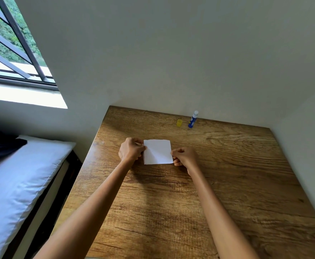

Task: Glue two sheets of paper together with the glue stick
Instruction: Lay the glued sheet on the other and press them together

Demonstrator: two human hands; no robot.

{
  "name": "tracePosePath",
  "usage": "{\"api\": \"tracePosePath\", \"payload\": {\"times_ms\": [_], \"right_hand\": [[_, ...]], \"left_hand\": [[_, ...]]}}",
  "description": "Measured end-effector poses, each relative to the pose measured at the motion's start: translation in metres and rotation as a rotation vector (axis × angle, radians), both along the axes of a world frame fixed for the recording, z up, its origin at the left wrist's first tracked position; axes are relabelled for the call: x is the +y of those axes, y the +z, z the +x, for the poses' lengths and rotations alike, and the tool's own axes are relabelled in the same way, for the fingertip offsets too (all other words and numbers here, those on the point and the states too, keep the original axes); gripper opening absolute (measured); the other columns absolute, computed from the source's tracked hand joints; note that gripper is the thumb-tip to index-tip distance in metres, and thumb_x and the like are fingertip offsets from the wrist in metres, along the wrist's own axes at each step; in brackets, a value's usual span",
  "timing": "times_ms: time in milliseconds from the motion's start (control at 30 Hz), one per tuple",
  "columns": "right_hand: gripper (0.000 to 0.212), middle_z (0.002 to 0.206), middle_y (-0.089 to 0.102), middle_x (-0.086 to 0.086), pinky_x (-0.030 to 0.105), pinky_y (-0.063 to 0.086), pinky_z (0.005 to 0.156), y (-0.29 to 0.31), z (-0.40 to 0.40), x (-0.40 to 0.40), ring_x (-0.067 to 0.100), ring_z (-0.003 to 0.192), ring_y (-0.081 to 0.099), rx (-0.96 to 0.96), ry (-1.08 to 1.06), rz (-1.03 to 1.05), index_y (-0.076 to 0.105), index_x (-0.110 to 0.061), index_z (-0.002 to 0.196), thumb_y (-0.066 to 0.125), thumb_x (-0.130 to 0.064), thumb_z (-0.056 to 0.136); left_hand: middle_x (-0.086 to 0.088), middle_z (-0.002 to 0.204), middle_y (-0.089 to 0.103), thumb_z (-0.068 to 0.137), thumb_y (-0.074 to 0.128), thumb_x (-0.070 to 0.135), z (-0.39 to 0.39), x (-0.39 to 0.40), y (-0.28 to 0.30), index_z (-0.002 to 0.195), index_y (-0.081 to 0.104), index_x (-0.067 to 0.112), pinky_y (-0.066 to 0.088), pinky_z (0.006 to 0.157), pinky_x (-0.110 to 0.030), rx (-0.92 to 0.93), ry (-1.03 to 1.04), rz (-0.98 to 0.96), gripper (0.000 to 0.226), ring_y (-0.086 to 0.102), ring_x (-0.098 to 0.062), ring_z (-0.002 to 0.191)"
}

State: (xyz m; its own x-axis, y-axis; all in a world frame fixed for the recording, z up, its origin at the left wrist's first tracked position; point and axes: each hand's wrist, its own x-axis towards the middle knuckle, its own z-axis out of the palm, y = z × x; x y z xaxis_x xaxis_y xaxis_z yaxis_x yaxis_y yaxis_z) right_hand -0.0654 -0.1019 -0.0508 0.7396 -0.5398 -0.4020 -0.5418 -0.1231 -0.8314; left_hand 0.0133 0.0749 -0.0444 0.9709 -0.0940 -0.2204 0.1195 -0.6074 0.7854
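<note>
A small white paper (158, 151) sits in the middle of the wooden table (227, 174); whether it is one sheet or two stacked I cannot tell. My left hand (131, 150) pinches its left edge with curled fingers. My right hand (183, 157) pinches its right edge, fingers curled too. A blue glue stick (193, 120) stands upright at the table's far edge near the wall, uncapped with its white tip showing. Its yellow cap (179, 122) stands just left of it.
The table fits into a corner, with walls behind it and to the right. A bed with a white pillow (16, 184) lies to the left, below a barred window (13, 43).
</note>
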Motion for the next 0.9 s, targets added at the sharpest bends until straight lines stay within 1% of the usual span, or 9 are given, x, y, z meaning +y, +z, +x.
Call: {"api": "tracePosePath", "payload": {"times_ms": [133,300,400,467,533,633,700,800,900], "right_hand": [[0.004,0.065,0.065,0.006,0.024,0.054,0.051,-0.003,0.002,-0.001,0.013,0.048,0.059,0.024,0.010,-0.047,0.064,-0.008,0.085,0.066,-0.011,0.084],[0.012,0.059,0.063,0.006,0.025,0.052,0.046,-0.006,0.002,-0.001,0.013,0.042,0.057,-0.013,0.007,-0.077,0.060,-0.011,0.074,0.065,-0.009,0.085],[0.007,0.058,0.063,0.005,0.024,0.052,0.045,-0.007,0.002,-0.001,0.012,0.042,0.057,-0.024,0.008,-0.091,0.062,-0.008,0.079,0.064,-0.009,0.085],[0.005,0.059,0.063,0.005,0.025,0.053,0.048,-0.008,0.002,-0.001,0.013,0.043,0.058,-0.018,0.008,-0.098,0.062,-0.009,0.081,0.064,-0.010,0.085],[0.005,0.060,0.063,0.006,0.029,0.055,0.053,-0.008,0.003,-0.001,0.014,0.045,0.058,-0.006,0.009,-0.092,0.062,-0.008,0.082,0.064,-0.010,0.086],[0.006,0.060,0.063,0.007,0.033,0.055,0.057,-0.007,0.004,-0.002,0.015,0.045,0.058,0.008,0.013,-0.073,0.063,-0.004,0.086,0.063,-0.009,0.086],[0.008,0.060,0.062,0.007,0.032,0.055,0.057,-0.006,0.004,-0.001,0.016,0.046,0.057,0.018,0.012,-0.073,0.063,-0.002,0.089,0.063,-0.010,0.086],[0.013,0.062,0.062,0.006,0.028,0.051,0.049,-0.006,0.001,0.001,0.015,0.044,0.056,-0.006,-0.001,-0.120,0.062,-0.002,0.093,0.060,-0.014,0.088],[0.024,0.071,0.063,0.003,0.027,0.044,0.045,-0.011,-0.012,0.011,0.015,0.049,0.055,-0.104,-0.062,-0.265,0.057,-0.007,0.094,0.058,-0.031,0.090]], "left_hand": [[-0.001,0.074,0.072,0.078,0.071,0.030,0.000,-0.002,-0.002,0.099,0.068,0.024,0.058,0.071,-0.032,-0.010,0.011,0.021,0.022,0.064,-0.012,0.055],[-0.005,0.089,0.073,0.077,0.070,0.030,0.003,-0.004,-0.006,0.100,0.068,0.025,0.056,0.082,-0.041,-0.024,-0.017,0.064,0.024,0.069,-0.024,0.083],[-0.004,0.101,0.071,0.079,0.068,0.031,0.002,-0.006,-0.009,0.104,0.065,0.025,0.053,0.084,-0.039,-0.058,-0.026,0.116,0.026,0.066,-0.025,0.092],[-0.003,0.110,0.067,0.080,0.068,0.033,-0.002,-0.007,-0.012,0.110,0.060,0.022,0.047,0.079,-0.034,-0.129,-0.039,0.167,0.033,0.062,-0.025,0.099],[-0.004,0.116,0.058,0.081,0.068,0.035,-0.008,-0.005,-0.016,0.118,0.055,0.021,0.043,0.072,-0.033,-0.283,-0.127,0.251,0.042,0.056,-0.023,0.102],[0.000,0.127,0.049,0.083,0.063,0.040,-0.014,0.001,-0.028,0.122,0.057,0.029,0.036,0.088,-0.029,-0.541,-0.485,0.397,0.041,0.042,-0.018,0.114],[0.003,0.135,0.046,0.085,0.058,0.044,-0.016,0.004,-0.033,0.123,0.057,0.032,0.028,0.097,-0.032,-0.507,-0.605,0.381,0.039,0.037,-0.018,0.122],[0.004,0.134,0.047,0.085,0.057,0.046,-0.015,0.008,-0.039,0.123,0.058,0.031,0.027,0.099,-0.035,-0.498,-0.599,0.338,0.041,0.037,-0.018,0.123],[0.003,0.133,0.049,0.084,0.058,0.047,-0.015,0.010,-0.041,0.122,0.058,0.030,0.027,0.098,-0.036,-0.520,-0.601,0.316,0.042,0.038,-0.020,0.123]]}}
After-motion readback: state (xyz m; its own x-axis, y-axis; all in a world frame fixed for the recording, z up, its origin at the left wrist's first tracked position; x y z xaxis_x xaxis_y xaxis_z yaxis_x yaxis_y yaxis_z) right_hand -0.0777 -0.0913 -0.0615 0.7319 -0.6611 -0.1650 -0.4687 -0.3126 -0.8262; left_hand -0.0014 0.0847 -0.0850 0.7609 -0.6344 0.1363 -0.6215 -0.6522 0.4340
